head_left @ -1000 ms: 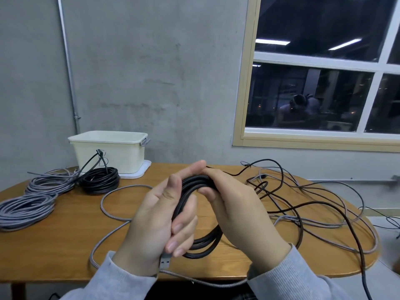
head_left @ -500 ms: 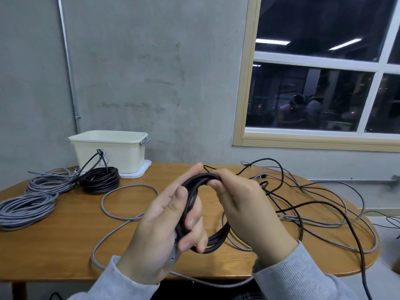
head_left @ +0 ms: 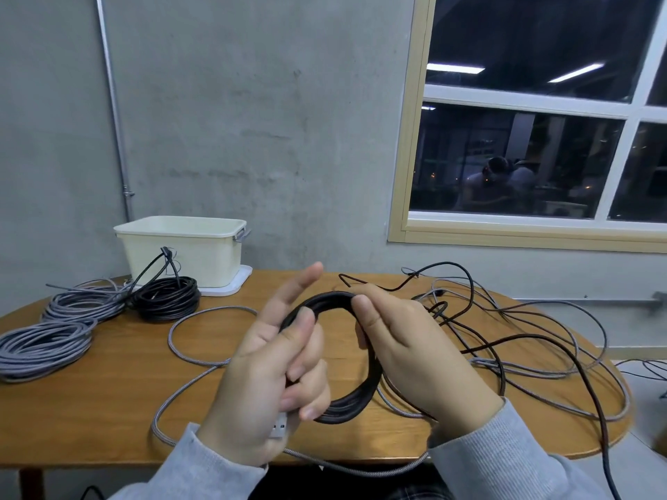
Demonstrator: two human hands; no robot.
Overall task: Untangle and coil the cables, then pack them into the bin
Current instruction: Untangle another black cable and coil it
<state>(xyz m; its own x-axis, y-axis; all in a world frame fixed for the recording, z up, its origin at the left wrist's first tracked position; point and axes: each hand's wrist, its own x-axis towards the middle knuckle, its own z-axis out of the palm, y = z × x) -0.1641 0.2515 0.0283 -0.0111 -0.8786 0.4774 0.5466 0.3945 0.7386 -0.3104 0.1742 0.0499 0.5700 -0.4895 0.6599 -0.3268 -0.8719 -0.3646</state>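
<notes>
A black cable coil (head_left: pixel 346 398) is held above the table (head_left: pixel 108 402), in front of the cream bin (head_left: pixel 184 256). It is gripped by the left hand (head_left: pixel 267 384) with curled lower fingers, and its top is pinched by the right hand (head_left: pixel 408 351). Finished coils (head_left: pixel 164 301) lie beside the bin.

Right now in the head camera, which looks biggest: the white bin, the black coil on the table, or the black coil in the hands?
1. Black coil in the hands, though nearness inflates it.
2. White bin.
3. Black coil on the table.

Black coil (head_left: pixel 346 402), cream bin (head_left: pixel 184 254), grey sleeves (head_left: pixel 505 460).
</notes>
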